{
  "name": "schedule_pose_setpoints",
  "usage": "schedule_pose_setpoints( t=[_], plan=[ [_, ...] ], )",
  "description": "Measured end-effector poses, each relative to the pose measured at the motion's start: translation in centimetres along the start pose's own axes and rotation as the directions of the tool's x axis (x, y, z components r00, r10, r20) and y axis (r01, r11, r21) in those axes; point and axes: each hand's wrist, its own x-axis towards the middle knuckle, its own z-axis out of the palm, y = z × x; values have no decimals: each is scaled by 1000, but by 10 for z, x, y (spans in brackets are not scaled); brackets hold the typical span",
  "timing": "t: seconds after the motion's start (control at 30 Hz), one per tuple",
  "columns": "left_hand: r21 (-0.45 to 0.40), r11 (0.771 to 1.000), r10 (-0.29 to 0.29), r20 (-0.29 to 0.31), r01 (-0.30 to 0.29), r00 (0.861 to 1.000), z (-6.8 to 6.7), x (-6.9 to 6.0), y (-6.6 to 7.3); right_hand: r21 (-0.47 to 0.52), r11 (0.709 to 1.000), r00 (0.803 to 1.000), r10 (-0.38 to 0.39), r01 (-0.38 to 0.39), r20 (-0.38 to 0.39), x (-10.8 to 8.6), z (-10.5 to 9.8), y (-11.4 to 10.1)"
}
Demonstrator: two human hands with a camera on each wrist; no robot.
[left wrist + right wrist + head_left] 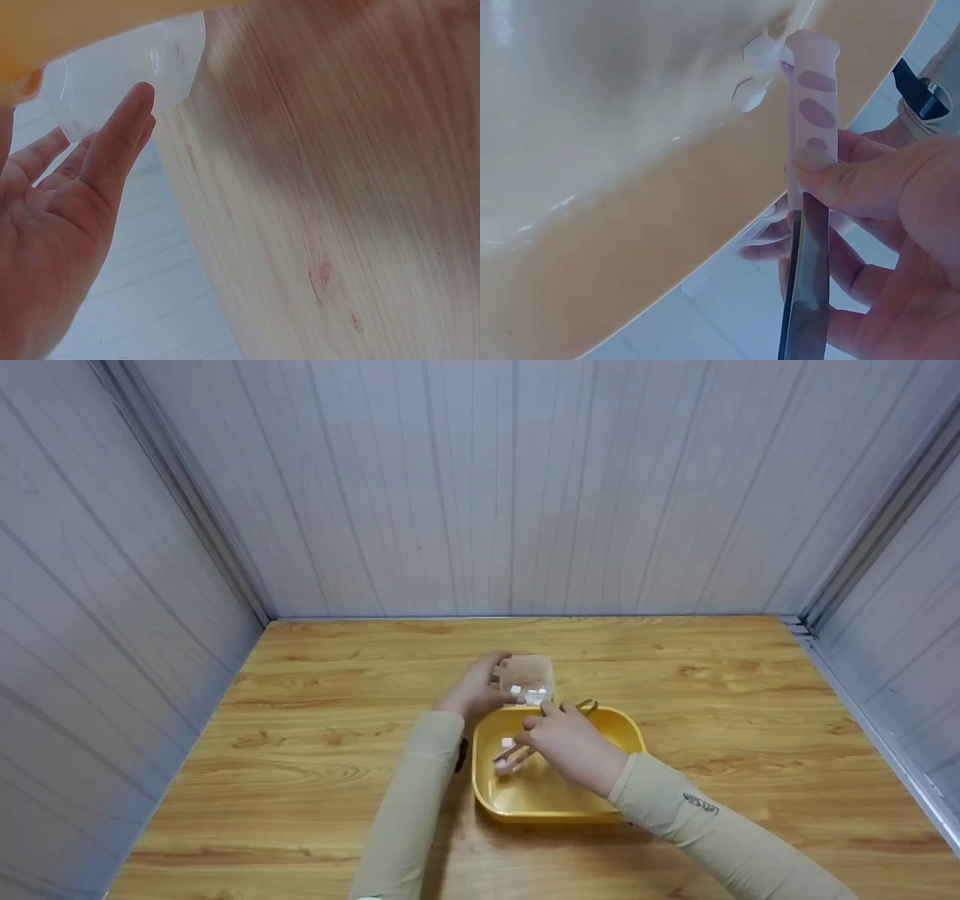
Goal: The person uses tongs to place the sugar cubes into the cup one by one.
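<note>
My right hand (pixel 574 742) holds metal tongs (pixel 810 262) with pink tips, the thumb pressing on one pink arm. The tongs reach down into a yellow basin (pixel 555 816). Their tips are beside white cubes (pixel 762 54) on the basin's floor; whether a cube is between the tips, I cannot tell. Just beyond the basin stands a clear plastic box (pixel 529 669) with several white cubes (pixel 538 694) at its bottom. My left hand (pixel 480 690) grips the box at its left side, its fingers spread along the wall (pixel 75 97). The basin's edge partly covers the box in the left wrist view.
Basin and box stand on a wood-grain table (pixel 337 765). A pale panelled wall (pixel 480 495) rises behind the table, with more panels at the left and right. The basin's rim lies between the tongs and the box.
</note>
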Motion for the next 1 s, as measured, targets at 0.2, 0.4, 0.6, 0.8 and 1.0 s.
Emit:
schedule_pose_setpoints(
  t=[0.2,0.4,0.6,0.8,1.0],
  plan=[
    [1,1000,-22,3,22,1000,-1,-2,2,31,999,999,28,-29,28,-1,-3,3],
    [30,1000,-10,1,10,1000,-1,-4,3,27,999,999,37,-37,6,-3,-3,9],
    [10,1000,-27,-6,27,1000,0,-2,2,24,999,999,40,-40,-2,-7,-7,14],
    [-4,1000,3,9,-3,1000,-1,-1,2,31,998,998,50,-49,-23,-11,-11,19],
    [7,1000,1,9,-1,1000,-1,-1,1,29,998,997,56,-55,-55,-13,-15,26]
  ],
)
